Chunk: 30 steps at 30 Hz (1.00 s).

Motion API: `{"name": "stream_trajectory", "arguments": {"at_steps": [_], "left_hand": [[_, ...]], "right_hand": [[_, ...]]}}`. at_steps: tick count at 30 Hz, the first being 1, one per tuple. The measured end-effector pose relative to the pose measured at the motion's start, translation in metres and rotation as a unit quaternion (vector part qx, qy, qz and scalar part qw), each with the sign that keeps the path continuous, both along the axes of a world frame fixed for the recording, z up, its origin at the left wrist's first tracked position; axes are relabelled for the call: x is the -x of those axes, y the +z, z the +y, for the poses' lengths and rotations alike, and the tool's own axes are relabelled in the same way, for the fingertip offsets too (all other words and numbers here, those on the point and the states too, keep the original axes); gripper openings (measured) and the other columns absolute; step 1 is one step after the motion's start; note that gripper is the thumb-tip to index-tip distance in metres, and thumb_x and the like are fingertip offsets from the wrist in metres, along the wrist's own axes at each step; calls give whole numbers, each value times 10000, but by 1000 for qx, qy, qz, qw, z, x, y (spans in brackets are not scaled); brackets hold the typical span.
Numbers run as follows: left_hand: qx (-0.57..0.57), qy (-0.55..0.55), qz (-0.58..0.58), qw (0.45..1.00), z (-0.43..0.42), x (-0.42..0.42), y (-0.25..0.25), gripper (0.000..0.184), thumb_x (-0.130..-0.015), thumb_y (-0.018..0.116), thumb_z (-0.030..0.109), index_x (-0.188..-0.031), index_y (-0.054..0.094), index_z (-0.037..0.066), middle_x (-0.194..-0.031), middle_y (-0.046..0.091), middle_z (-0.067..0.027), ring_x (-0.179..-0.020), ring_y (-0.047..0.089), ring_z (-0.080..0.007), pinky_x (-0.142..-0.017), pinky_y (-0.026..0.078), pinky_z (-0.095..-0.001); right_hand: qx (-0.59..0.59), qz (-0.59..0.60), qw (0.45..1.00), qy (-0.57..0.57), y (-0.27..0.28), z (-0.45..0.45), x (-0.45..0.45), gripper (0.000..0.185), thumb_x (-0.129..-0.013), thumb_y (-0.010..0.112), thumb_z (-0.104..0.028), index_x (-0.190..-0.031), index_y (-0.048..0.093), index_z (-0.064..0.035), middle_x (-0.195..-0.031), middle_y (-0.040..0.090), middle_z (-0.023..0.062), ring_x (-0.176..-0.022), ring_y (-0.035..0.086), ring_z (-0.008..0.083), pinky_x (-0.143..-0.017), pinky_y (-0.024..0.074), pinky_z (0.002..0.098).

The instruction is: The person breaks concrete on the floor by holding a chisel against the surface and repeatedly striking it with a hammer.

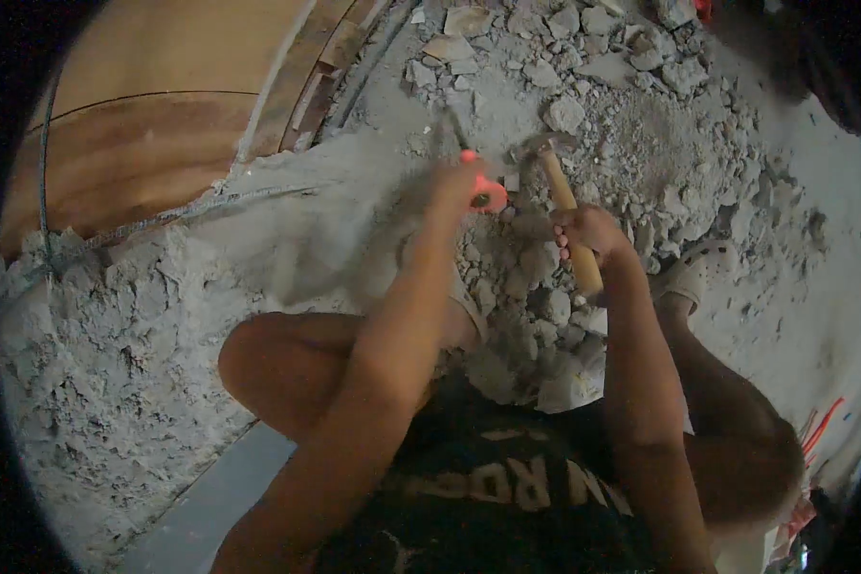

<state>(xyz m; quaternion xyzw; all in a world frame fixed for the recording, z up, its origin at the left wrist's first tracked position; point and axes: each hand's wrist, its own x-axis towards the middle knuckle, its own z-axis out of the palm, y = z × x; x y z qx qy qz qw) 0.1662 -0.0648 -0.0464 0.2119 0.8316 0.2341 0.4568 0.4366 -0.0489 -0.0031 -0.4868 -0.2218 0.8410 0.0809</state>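
Observation:
My left hand point(457, 180), a little blurred, is closed around a chisel with a bright pink-orange hand guard point(489, 196). The chisel's dark shaft runs up past the fingers; where its tip rests is hard to make out. In my right hand point(591, 231) is a hammer point(559, 182), gripped by its light wooden handle. The metal hammer head point(548, 144) sits to the right of the chisel guard, apart from it. Broken grey rubble point(550, 304) lies below and between both hands.
More concrete chunks point(646, 48) spread across the top and right. A curved wooden panel point(143, 163) stands at upper left, beside rough broken concrete point(115, 354). My bent legs and a pale clog point(700, 272) flank the rubble. Red strips point(821, 426) lie at far right.

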Motion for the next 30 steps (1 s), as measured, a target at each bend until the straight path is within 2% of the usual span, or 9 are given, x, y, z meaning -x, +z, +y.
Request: {"name": "stream_trajectory", "arguments": {"at_steps": [3, 10, 11, 12, 13, 17, 22, 23, 30], "left_hand": [[-158, -233, 52, 958, -4, 51, 0, 376, -794, 626, 172, -1124, 532, 19, -1066, 587, -67, -933, 578, -189, -725, 494, -319], [-270, -153, 173, 935, 3, 75, 27, 290, -820, 618, 85, -1103, 564, 58, -1102, 576, -59, -969, 579, -162, -808, 496, -313], [-303, 65, -74, 948, 11, 77, 22, 260, -834, 605, 89, -1091, 576, 59, -1073, 581, -59, -947, 582, -151, -790, 501, -311], [-303, 272, -318, 856, 17, 77, 21, 231, -849, 593, 94, -1078, 587, 60, -1044, 587, -59, -924, 585, -141, -773, 505, -309], [-331, 334, -361, 805, 21, 73, 22, 176, -861, 591, 125, -1021, 612, 55, -978, 600, -64, -876, 594, -136, -728, 512, -309], [-432, 183, -219, 855, 35, 73, 23, 187, -837, 622, 167, -980, 616, 46, -936, 611, -66, -834, 601, -146, -678, 514, -309], [-323, 288, -513, 741, 64, 109, -13, 220, -830, 620, 195, -990, 612, 44, -971, 623, -52, -875, 603, -155, -724, 512, -303], [-366, 183, -301, 861, 74, 124, -98, 290, -874, 573, 293, -1030, 602, 49, -1006, 628, -47, -895, 592, -170, -779, 499, -318], [-367, 332, -506, 707, 60, 89, 39, 270, -818, 626, 210, -1037, 603, 54, -968, 621, -37, -866, 574, -160, -747, 492, -311]], "right_hand": [[73, 50, 994, -70, 1, -5, 3, 149, -840, 481, -51, -961, 536, 18, -667, 513, 55, -466, 491, 157, -422, 459, 338], [-39, -66, 996, -46, 1, -25, 37, 171, -878, 509, -144, -1010, 521, -36, -592, 475, 13, -458, 478, 137, -417, 411, 290], [-87, -133, 987, -22, 17, -26, 47, 167, -880, 520, -155, -998, 519, -37, -578, 468, 17, -458, 484, 144, -420, 417, 290], [-100, -137, 985, -15, 32, -27, 54, 167, -880, 520, -155, -998, 519, -37, -578, 468, 17, -458, 484, 144, -420, 417, 290], [-125, -155, 980, -19, 47, -28, 60, 193, -884, 538, -159, -1027, 513, -33, -593, 473, 15, -474, 492, 142, -436, 429, 284], [-384, -164, 905, -82, 32, -37, 75, 232, -891, 578, -159, -1064, 491, -32, -644, 491, 4, -506, 498, 125, -462, 445, 274], [-441, -11, 868, -227, 78, -20, 88, 155, -902, 570, -174, -936, 466, -63, -642, 480, -14, -486, 471, 97, -423, 411, 251], [-388, 5, 901, -194, 78, -16, 79, 175, -904, 579, -177, -956, 462, -57, -630, 466, -8, -478, 461, 97, -423, 415, 259], [-361, -68, 894, -258, 132, -25, 113, 173, -918, 584, -191, -879, 486, -53, -591, 513, 27, -445, 462, 99, -405, 402, 258]]}}
